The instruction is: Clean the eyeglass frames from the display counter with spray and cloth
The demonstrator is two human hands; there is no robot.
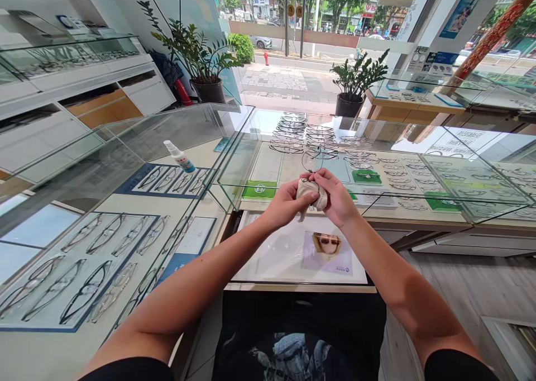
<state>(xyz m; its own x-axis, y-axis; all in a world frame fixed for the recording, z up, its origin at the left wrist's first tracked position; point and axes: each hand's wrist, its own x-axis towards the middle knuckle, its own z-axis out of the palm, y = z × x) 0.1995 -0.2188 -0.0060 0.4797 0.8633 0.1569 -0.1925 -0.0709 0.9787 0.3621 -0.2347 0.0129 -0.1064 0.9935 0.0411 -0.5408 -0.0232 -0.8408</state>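
Note:
In front of me, above the counter, both my hands are together around a crumpled beige cloth [304,189]. My left hand [288,202] presses the cloth with its thumb on top. My right hand [338,199] closes in from the other side, its fingers on a pair of thin-rimmed eyeglasses [312,169]. One round lens sticks up beyond the fingers; the rest is hidden by the cloth and hands. Below them lies a white tray [268,252] with a printed card [326,253] showing a face in sunglasses.
Glass display cases [234,174] stand ahead and at my left, with rows of eyeglasses [288,132] inside. A white spray bottle [180,156] stands on the left case's glass top. Potted plants [209,87] are by the window. Wooden floor [452,291] shows at my right.

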